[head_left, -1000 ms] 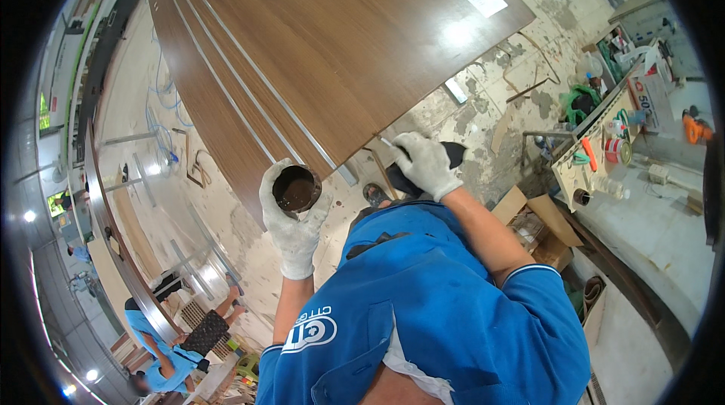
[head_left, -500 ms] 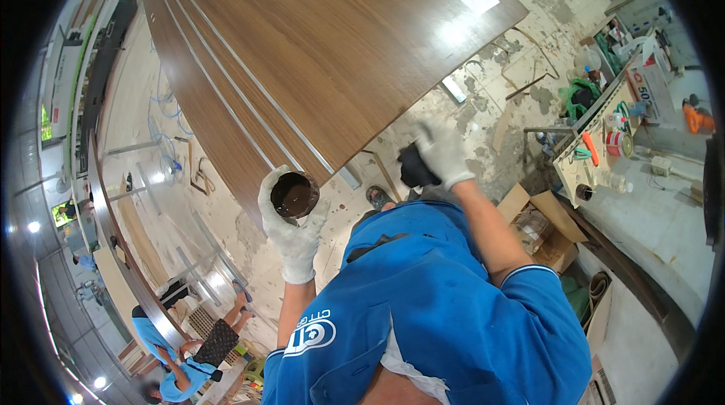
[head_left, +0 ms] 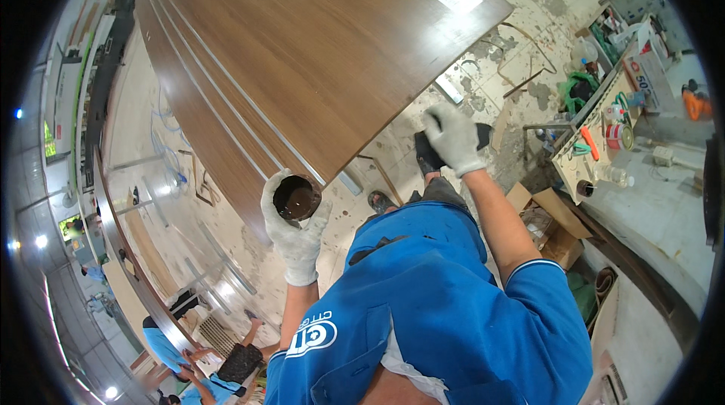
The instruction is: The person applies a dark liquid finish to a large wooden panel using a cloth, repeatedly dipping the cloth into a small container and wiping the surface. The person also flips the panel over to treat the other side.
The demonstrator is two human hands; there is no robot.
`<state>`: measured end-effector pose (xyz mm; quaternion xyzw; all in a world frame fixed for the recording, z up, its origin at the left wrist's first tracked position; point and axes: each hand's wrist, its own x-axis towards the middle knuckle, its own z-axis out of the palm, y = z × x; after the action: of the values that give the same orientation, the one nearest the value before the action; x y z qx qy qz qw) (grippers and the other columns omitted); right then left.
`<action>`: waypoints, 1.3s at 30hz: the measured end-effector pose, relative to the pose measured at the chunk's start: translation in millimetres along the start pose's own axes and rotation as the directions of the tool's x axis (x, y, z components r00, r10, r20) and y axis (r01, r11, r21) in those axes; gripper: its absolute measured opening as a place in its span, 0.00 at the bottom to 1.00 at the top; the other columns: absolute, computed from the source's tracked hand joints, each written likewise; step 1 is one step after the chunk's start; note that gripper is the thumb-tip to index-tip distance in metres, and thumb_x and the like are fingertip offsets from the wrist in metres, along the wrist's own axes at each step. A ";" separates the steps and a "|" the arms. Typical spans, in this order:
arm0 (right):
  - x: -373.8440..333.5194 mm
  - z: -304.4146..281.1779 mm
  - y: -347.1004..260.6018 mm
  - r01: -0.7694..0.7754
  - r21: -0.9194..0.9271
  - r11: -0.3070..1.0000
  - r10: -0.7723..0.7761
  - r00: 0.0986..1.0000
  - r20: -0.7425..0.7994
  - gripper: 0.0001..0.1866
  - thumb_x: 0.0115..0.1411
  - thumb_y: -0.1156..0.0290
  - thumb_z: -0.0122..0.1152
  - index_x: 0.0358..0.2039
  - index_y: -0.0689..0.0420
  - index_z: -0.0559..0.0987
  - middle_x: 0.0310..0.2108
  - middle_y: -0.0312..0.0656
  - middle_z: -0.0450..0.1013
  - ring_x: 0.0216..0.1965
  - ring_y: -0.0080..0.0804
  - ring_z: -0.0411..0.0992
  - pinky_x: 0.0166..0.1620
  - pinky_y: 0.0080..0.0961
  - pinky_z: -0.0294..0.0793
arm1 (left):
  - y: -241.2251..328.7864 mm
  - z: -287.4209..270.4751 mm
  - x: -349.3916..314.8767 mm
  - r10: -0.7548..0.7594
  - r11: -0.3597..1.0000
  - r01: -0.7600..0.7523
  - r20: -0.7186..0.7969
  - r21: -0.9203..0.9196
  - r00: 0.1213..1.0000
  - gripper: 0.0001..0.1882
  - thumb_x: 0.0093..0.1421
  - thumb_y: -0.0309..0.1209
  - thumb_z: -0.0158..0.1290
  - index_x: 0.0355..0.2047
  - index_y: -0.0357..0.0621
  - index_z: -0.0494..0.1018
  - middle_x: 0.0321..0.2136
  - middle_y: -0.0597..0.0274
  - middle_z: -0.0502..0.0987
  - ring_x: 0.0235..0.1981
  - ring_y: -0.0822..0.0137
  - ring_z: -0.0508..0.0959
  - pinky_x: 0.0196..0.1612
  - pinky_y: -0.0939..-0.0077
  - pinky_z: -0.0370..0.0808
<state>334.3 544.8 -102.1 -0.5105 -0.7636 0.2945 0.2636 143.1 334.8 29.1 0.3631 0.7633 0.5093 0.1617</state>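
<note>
A round dark cup (head_left: 298, 197) of brown liquid is clasped around its side by the gloved left grip (head_left: 293, 235). Ahead of that grip, a wood-grain panel (head_left: 325, 50) is seen. The gloved right grip (head_left: 453, 139) is held well apart from the cup; whether anything is pinched there cannot be told.

Dark round cup (head_left: 285, 190), held roughly mouth-up, glossy brown stuff (head_left: 300, 203) inside, likely liquid, hard to be sure from here. It's near the close end of the brown wood-grain panel (head_left: 325, 50), lying flat, pale strips (head_left: 311, 169) along its length.
</note>
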 end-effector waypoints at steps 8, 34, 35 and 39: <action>9.9 -5.3 22.1 -0.055 0.017 0.998 0.056 0.993 -0.101 0.09 0.63 0.62 0.62 0.38 0.52 0.83 0.37 0.46 0.81 0.37 0.49 0.80 0.41 0.41 0.78 | 10.9 18.0 5.3 0.007 1.000 -0.007 -0.002 0.028 1.000 0.43 0.48 0.29 0.74 0.61 0.37 0.65 0.57 0.53 0.72 0.55 0.60 0.76 0.58 0.66 0.76; 76.7 -46.4 80.2 0.094 -0.039 0.995 -0.086 0.984 0.159 0.10 0.64 0.60 0.60 0.40 0.49 0.83 0.37 0.45 0.81 0.36 0.49 0.80 0.39 0.44 0.79 | 23.8 60.4 14.3 -0.016 0.999 0.016 0.016 0.042 1.000 0.43 0.46 0.26 0.72 0.62 0.40 0.65 0.57 0.54 0.72 0.57 0.60 0.75 0.60 0.66 0.75; 76.9 -44.9 82.4 0.076 -0.059 0.995 -0.063 0.979 0.195 0.10 0.64 0.60 0.59 0.39 0.48 0.83 0.36 0.46 0.81 0.36 0.48 0.80 0.40 0.43 0.80 | 24.7 62.8 14.5 -0.032 0.999 0.031 0.011 0.035 0.999 0.43 0.46 0.25 0.72 0.62 0.40 0.65 0.57 0.54 0.72 0.57 0.60 0.75 0.60 0.66 0.75; 101.2 -55.5 107.7 -0.035 -0.070 0.997 0.025 0.989 -0.145 0.11 0.65 0.60 0.59 0.38 0.51 0.84 0.35 0.49 0.81 0.38 0.48 0.80 0.43 0.43 0.79 | 31.3 68.2 16.2 -0.035 0.999 0.034 0.012 0.039 0.999 0.42 0.46 0.25 0.72 0.62 0.40 0.65 0.57 0.55 0.72 0.57 0.61 0.75 0.60 0.66 0.75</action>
<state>406.3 682.3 -131.1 -0.5512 -0.7450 0.2327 0.2949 186.3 398.3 29.8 0.3562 0.7782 0.4892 0.1680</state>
